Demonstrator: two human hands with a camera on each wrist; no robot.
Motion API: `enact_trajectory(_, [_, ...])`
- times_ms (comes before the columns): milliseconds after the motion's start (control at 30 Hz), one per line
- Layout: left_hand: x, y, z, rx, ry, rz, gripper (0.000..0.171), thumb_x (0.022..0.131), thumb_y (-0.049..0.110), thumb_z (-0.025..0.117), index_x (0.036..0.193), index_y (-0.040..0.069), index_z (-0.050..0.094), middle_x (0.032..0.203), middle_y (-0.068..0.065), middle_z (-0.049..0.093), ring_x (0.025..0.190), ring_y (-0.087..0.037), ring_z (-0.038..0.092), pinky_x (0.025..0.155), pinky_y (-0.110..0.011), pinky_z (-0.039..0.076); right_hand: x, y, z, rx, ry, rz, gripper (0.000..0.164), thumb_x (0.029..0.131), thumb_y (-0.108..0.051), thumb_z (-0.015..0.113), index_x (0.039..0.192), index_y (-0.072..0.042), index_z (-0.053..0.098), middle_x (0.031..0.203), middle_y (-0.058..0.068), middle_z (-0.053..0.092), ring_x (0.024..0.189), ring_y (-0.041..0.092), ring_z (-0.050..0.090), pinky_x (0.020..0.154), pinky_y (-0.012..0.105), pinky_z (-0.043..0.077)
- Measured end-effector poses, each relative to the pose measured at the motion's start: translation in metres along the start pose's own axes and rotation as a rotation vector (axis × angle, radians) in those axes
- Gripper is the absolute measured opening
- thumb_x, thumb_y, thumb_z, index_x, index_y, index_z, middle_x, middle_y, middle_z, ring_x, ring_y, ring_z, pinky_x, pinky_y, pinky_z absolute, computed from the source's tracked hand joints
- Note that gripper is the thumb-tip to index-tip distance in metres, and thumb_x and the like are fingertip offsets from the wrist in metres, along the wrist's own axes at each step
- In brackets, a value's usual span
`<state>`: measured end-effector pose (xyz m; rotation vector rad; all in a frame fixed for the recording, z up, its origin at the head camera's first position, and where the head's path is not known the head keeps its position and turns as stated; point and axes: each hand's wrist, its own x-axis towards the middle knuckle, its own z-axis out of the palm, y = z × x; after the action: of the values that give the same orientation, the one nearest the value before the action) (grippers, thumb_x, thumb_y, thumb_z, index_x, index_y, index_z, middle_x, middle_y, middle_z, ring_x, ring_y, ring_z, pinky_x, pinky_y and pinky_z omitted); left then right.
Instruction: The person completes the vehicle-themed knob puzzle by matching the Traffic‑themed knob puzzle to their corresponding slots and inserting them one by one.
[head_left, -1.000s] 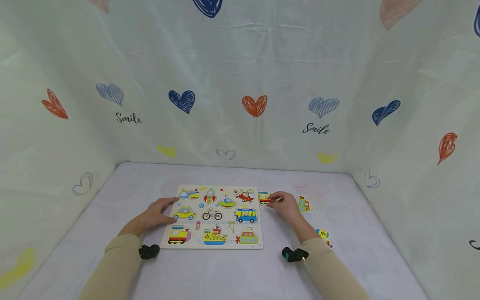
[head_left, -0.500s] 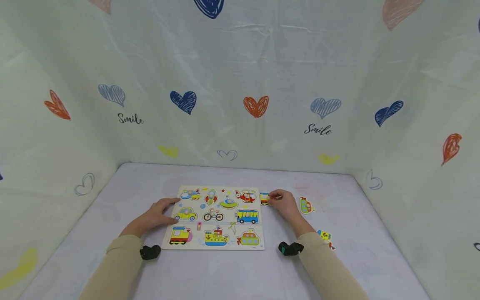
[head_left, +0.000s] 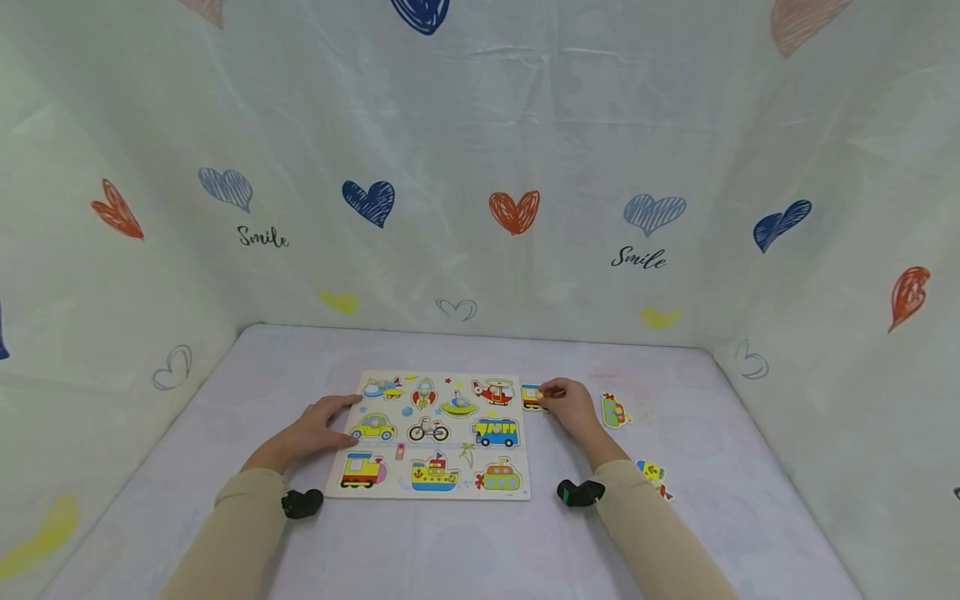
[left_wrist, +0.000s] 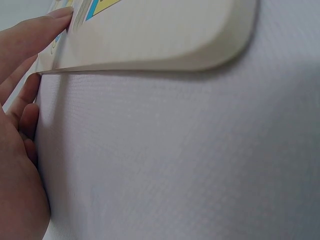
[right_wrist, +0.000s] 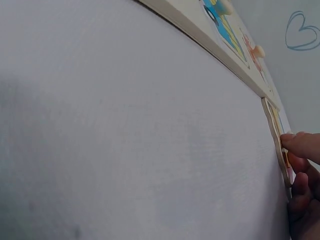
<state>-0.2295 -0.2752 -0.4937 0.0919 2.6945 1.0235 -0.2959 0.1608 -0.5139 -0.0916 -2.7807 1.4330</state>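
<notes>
A white puzzle board (head_left: 465, 454) with vehicle pictures lies on the table. My left hand (head_left: 307, 432) rests at its left edge, fingers spread. In the left wrist view the thumb (left_wrist: 37, 32) lies on the board's top while other fingers touch its side. Just off the board's upper right edge, my right hand (head_left: 573, 414) pinches a train puzzle piece (head_left: 530, 397) between thumb and fingers. That piece (right_wrist: 272, 120) sits beside the board in the right wrist view, partly covered by the fingers; its knob is hidden.
A submarine piece (head_left: 615, 411) lies on the table right of my right hand. Near the right forearm is a yellow and blue piece (head_left: 651, 470) with a red-tipped one (head_left: 666, 493), partly behind the sleeve. A heart-printed curtain (head_left: 420, 275) surrounds the table.
The view has shifted slightly, and the right wrist has moved a little. The right hand keeps its pinch on the train piece beside the board; the left hand stays at the board's edge.
</notes>
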Motion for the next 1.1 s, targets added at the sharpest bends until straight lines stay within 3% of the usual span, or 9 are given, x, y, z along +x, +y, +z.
enact_trajectory(700, [0.003, -0.001, 0.002, 0.012, 0.011, -0.008, 0.082, 0.078, 0.022, 0.081, 0.147, 0.007, 0.040, 0.149, -0.027, 0.028, 0.133, -0.047, 0.024, 0.106, -0.067, 0.024, -0.001, 0.000, -0.008, -0.049, -0.065, 0.002, 0.018, 0.087, -0.011, 0.073, 0.103, -0.005, 0.073, 0.091, 0.005, 0.064, 0.081, 0.020, 0.053, 0.067, 0.029, 0.047])
enact_trajectory(1100, [0.000, 0.000, 0.000, 0.007, 0.006, 0.004, 0.082, 0.078, 0.022, 0.080, 0.147, 0.006, 0.039, 0.149, -0.027, 0.028, 0.132, -0.048, 0.023, 0.106, -0.068, 0.023, -0.002, 0.006, -0.013, -0.073, -0.042, -0.030, 0.016, 0.085, -0.013, 0.075, 0.099, -0.005, 0.074, 0.084, 0.003, 0.060, 0.077, 0.019, 0.052, 0.061, 0.028, 0.045])
